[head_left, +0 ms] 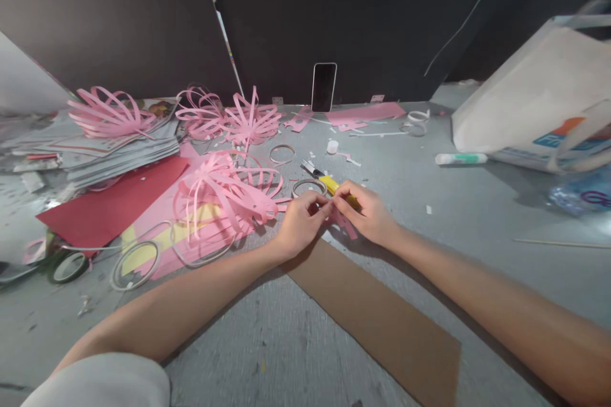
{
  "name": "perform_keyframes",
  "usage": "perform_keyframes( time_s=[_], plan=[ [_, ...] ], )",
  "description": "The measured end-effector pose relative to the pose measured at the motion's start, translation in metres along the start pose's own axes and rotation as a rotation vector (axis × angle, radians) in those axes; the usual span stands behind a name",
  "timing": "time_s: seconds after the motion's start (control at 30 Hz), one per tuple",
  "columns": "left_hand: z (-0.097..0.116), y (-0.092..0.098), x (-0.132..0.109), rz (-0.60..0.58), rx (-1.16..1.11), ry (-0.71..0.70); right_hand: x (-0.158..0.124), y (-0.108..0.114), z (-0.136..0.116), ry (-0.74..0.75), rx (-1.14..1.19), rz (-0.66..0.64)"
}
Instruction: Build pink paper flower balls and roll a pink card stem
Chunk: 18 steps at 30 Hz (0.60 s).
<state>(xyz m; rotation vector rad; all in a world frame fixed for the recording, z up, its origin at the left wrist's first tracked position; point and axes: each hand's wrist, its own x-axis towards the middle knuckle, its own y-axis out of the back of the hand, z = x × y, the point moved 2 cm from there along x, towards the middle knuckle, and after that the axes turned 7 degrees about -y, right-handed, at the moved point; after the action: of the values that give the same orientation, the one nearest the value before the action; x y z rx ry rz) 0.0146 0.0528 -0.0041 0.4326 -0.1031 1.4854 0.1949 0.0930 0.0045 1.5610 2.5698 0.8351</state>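
My left hand (303,219) and my right hand (365,213) meet at the fingertips, both pinched closed on a small pink paper strip (344,226). Part of the strip hangs below the fingers; the rest is hidden by them. Just behind my right hand lies a yellow utility knife (329,183), its handle partly covered by the fingers. A tape roll (309,187) sits right behind my left hand. Beneath my hands, a brown cardboard strip (377,318) slants toward the lower right. To the left rests a looped pink paper-strip ornament (214,191).
More pink looped ornaments (251,121) stand at the back left, one on a stack of papers (124,159). Red paper (119,197) and tape rolls (136,265) lie left. A phone (324,88) leans on the dark panel. A glue stick (461,159) and white bag (529,95) are right.
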Motion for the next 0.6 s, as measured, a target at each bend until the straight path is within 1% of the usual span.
perform_keyframes(
  time_s=[0.17, 0.43, 0.5, 0.6],
  plan=[
    [-0.0012, -0.0014, -0.0006, -0.006, 0.029, -0.017, -0.0002, -0.002, 0.0, -0.023, 0.02, -0.024],
    [0.0015, -0.0005, -0.0006, -0.008, 0.041, 0.016, -0.0014, -0.0036, -0.0003, -0.089, 0.051, -0.049],
    [0.0011, -0.0008, -0.001, -0.011, -0.002, 0.036, -0.0015, -0.0038, 0.0008, -0.092, 0.056, -0.037],
    [-0.0002, -0.0029, -0.0025, -0.044, -0.138, 0.11, -0.0014, -0.004, 0.0026, -0.102, 0.062, -0.022]
  ],
)
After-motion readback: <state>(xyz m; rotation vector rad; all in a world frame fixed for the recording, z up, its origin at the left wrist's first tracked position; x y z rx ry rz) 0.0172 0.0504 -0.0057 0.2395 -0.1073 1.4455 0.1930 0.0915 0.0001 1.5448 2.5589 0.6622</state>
